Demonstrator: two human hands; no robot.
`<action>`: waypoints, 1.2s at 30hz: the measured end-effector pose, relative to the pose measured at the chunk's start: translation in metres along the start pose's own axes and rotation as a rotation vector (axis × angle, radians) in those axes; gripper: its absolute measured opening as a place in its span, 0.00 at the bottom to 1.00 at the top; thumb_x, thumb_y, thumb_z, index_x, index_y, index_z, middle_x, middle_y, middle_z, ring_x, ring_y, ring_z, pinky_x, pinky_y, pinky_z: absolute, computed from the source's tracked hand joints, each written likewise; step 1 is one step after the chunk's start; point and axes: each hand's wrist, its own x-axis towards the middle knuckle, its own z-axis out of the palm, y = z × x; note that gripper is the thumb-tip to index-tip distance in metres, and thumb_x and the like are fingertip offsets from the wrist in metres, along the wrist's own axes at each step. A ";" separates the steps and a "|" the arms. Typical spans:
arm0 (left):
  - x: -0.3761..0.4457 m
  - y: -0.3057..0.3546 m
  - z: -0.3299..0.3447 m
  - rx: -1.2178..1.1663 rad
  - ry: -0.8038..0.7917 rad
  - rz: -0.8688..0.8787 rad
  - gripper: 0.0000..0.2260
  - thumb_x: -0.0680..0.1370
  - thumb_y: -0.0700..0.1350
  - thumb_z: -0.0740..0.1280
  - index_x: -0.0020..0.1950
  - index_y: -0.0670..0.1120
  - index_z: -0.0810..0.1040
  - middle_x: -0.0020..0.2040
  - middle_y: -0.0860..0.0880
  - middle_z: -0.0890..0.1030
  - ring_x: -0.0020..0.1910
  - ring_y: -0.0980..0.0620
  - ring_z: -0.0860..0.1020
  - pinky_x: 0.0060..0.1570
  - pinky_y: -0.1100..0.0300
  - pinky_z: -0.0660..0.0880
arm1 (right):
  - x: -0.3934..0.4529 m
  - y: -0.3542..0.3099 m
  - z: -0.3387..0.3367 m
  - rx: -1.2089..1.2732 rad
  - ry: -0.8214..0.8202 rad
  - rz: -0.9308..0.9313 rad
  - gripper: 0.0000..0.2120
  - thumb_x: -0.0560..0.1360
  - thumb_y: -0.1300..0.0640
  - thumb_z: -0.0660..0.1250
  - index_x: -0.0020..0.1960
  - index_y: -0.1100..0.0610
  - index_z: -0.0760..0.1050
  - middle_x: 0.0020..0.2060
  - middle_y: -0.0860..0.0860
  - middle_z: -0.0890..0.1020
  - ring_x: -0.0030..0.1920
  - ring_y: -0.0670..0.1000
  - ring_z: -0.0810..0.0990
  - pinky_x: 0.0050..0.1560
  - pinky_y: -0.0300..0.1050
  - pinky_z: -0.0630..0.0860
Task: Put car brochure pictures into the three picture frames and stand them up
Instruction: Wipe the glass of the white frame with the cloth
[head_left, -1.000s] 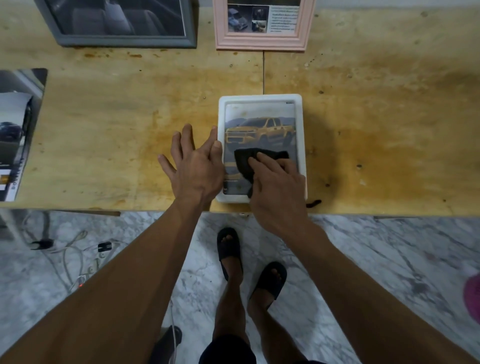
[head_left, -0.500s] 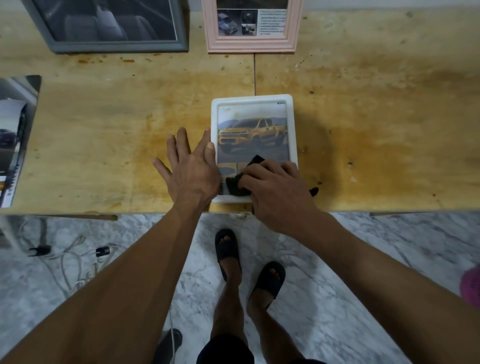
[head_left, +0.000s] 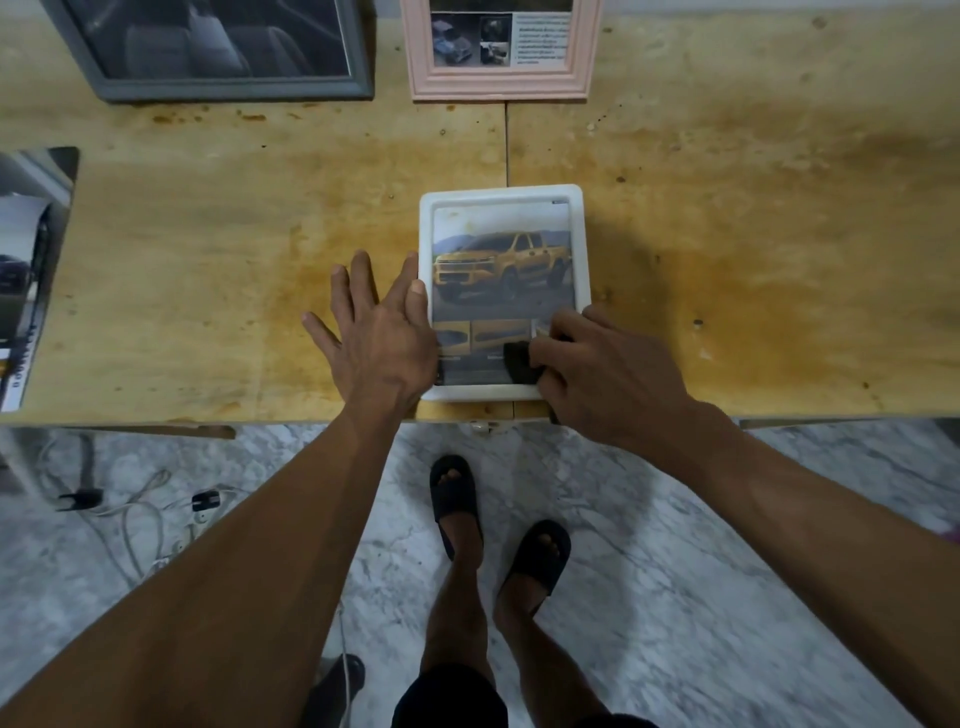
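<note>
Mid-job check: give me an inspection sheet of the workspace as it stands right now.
Surface: wooden table, stained, seam down the middle.
Job's things: white frame flat, yellow truck picture inside; grey frame and pink frame at the far edge, both filled.
Clutter: brochure at the left edge.
Hands: left hand flat, steadying the white frame's left side; right hand presses a dark cloth on the glass.
Cables: white cords on the floor, left.
Surroundings: marble floor, feet in sandals.

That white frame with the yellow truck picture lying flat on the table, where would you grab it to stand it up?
Probably by the white frame's two long side rims, a hand coming in from each side. It lies flat, face up, so gripping its raised borders keeps fingers off the glass.
</note>
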 end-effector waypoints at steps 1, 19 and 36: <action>0.000 0.000 0.000 0.001 0.001 0.000 0.22 0.85 0.61 0.43 0.79 0.65 0.58 0.83 0.51 0.48 0.81 0.48 0.41 0.74 0.33 0.35 | 0.003 0.000 -0.003 0.020 -0.023 0.021 0.09 0.75 0.54 0.60 0.47 0.53 0.79 0.40 0.50 0.76 0.38 0.52 0.74 0.29 0.36 0.49; -0.001 0.001 0.000 0.016 0.004 -0.007 0.22 0.85 0.60 0.42 0.79 0.65 0.59 0.83 0.51 0.48 0.81 0.48 0.40 0.74 0.33 0.36 | 0.004 -0.008 -0.021 0.432 0.058 0.464 0.18 0.77 0.43 0.65 0.58 0.56 0.75 0.59 0.54 0.71 0.56 0.50 0.69 0.54 0.41 0.67; -0.002 0.002 -0.003 -0.001 0.014 0.003 0.22 0.85 0.59 0.44 0.78 0.64 0.62 0.83 0.50 0.49 0.81 0.48 0.41 0.74 0.31 0.38 | 0.077 0.008 0.019 -0.065 0.293 0.477 0.15 0.77 0.58 0.64 0.63 0.59 0.72 0.55 0.58 0.76 0.54 0.60 0.72 0.49 0.52 0.68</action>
